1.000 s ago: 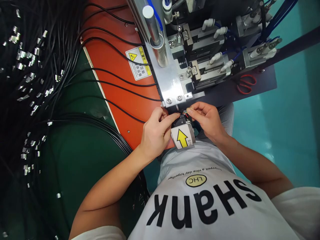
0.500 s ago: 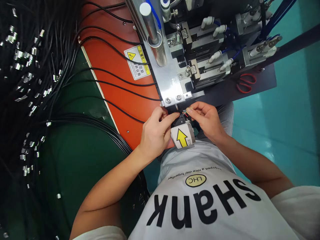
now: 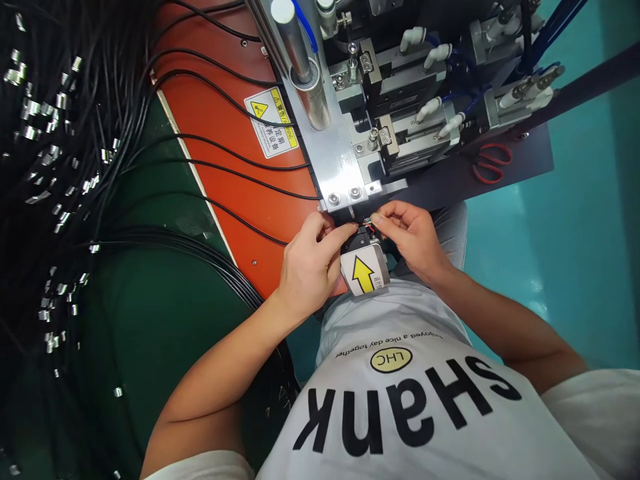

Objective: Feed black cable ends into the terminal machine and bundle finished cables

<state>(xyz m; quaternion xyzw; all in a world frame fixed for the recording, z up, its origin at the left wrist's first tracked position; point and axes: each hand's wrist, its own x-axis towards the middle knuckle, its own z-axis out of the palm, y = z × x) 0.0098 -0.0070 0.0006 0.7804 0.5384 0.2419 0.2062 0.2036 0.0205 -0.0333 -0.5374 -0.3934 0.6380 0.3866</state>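
My right hand [image 3: 415, 239] pinches thin coloured wires [image 3: 370, 227] between thumb and fingertips, at the front of the machine's small black fixture [image 3: 356, 241]. Opposite it, my left hand [image 3: 309, 267] is closed, its thumb stretched to the fixture beside the wires. What its fingers grip is hidden. A black cable [image 3: 260, 231] runs over the orange machine top [image 3: 240, 220] and goes out of sight behind my left hand. Just below the fingertips sits a pale block with a yellow arrow label [image 3: 364, 272]. A metal plate [image 3: 337, 167] of the machine lies right above both hands.
Pneumatic cylinders [image 3: 420, 140] with blue hoses fill the machine's upper right. Red-handled scissors [image 3: 493, 164] lie on its dark base. At left, many black cables with shiny metal ends [image 3: 50, 113] are heaped over the green table [image 3: 150, 313]. A warning label [image 3: 271, 123] is stuck on the orange top.
Both hands keep nearly the same pose at the fixture, with the fingertips barely shifted. The view has moved slightly, so the machine and cables sit a little further left and up.
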